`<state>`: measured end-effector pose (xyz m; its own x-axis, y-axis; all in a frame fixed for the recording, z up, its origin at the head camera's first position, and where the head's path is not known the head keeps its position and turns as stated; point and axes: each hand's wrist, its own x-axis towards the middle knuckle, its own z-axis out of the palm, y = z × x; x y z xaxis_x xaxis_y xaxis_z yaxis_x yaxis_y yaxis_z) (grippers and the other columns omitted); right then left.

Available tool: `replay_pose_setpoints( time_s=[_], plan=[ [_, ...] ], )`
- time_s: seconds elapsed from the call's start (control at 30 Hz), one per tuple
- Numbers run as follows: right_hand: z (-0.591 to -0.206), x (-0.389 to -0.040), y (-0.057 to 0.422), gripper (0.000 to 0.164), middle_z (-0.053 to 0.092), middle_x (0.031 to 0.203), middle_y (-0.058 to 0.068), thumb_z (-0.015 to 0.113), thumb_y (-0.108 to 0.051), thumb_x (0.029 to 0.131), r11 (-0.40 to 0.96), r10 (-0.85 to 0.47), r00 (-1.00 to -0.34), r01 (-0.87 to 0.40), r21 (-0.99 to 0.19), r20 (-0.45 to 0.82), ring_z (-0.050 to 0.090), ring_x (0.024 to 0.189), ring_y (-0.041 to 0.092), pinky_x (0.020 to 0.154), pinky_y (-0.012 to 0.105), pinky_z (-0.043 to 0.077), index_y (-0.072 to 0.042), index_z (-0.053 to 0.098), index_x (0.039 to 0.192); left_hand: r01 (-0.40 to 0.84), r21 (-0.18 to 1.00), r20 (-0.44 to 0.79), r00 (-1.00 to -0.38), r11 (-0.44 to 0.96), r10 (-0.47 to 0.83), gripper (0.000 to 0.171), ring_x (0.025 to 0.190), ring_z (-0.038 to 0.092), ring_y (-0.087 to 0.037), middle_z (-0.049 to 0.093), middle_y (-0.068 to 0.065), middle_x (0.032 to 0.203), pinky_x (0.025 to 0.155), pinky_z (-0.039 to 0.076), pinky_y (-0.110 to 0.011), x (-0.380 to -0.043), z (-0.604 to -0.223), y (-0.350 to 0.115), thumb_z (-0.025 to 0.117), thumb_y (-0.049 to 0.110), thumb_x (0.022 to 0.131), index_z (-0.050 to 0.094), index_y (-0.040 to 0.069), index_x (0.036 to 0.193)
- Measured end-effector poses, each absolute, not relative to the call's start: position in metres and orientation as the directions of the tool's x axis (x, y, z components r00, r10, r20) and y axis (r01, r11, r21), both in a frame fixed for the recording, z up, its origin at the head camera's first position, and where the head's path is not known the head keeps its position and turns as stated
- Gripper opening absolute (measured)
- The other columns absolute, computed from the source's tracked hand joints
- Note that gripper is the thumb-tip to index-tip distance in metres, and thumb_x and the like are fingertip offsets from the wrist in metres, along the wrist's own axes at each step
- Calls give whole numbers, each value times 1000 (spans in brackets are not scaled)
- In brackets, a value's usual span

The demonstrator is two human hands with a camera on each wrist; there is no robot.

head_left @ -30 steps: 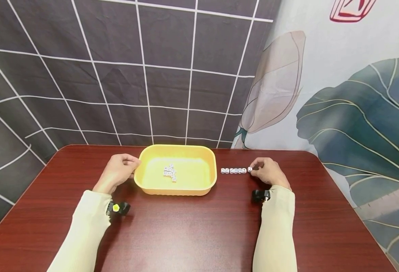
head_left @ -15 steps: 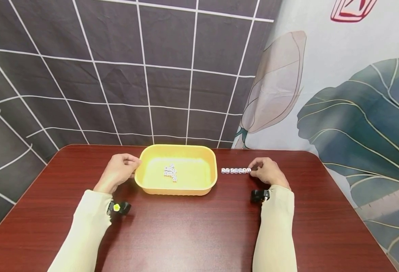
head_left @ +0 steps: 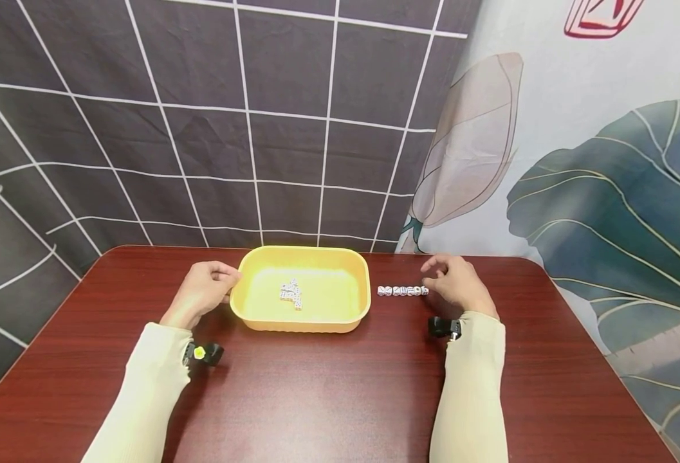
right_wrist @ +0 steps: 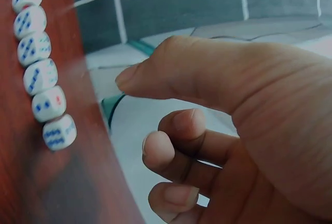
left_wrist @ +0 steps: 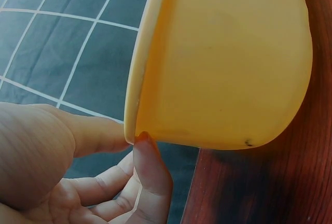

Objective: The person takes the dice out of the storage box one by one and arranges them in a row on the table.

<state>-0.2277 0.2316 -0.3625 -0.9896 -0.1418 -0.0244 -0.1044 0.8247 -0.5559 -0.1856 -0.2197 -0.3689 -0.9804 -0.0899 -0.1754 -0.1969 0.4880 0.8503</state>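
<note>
My left hand (head_left: 203,289) pinches the left rim of a yellow plastic tub (head_left: 302,326) between thumb and finger; the left wrist view shows the tub's wall (left_wrist: 228,68) from outside. Several white dice (head_left: 291,294) lie in a small cluster on the tub's floor. To the right of the tub, more white dice (head_left: 402,290) stand in a straight row on the table. Just past the row's right end, my right hand (head_left: 458,283) hovers with thumb and fingers apart, holding nothing. In the right wrist view the end die (right_wrist: 59,132) touches its neighbour and is apart from the fingers.
The dark red wooden table (head_left: 311,392) reaches back to a grey cloth with white grid lines (head_left: 282,148). A leaf-patterned cloth (head_left: 606,212) hangs at the right. Each wrist wears a black camera strap (head_left: 444,328).
The right hand slid the last die leftward against the row's end, then let go and lifted slightly away. The left hand stays on the tub's rim.
</note>
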Motion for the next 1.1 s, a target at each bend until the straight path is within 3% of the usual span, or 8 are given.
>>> replay_pose_setpoints(
  time_s=[0.3,1.1],
  plan=[
    [-348,-226,220,26,47,73,2,67,-15,90,799,-201,-979,-178,-574,23,47,69,19,71,33,41,-6,70,115,-211,839,-188,-977,501,-97,32,80,67,-16,69,-24,112,70,59,-22,-185,-369,-220,58,15,100,65,-8,121],
    [-337,-229,169,17,45,74,-1,74,-15,88,695,-307,-943,-312,-647,125,46,67,16,68,29,43,-8,69,103,-204,841,-180,-979,502,-96,33,79,67,-15,69,-24,112,70,59,-22,-185,-370,-220,59,16,99,66,-8,121]
  ],
)
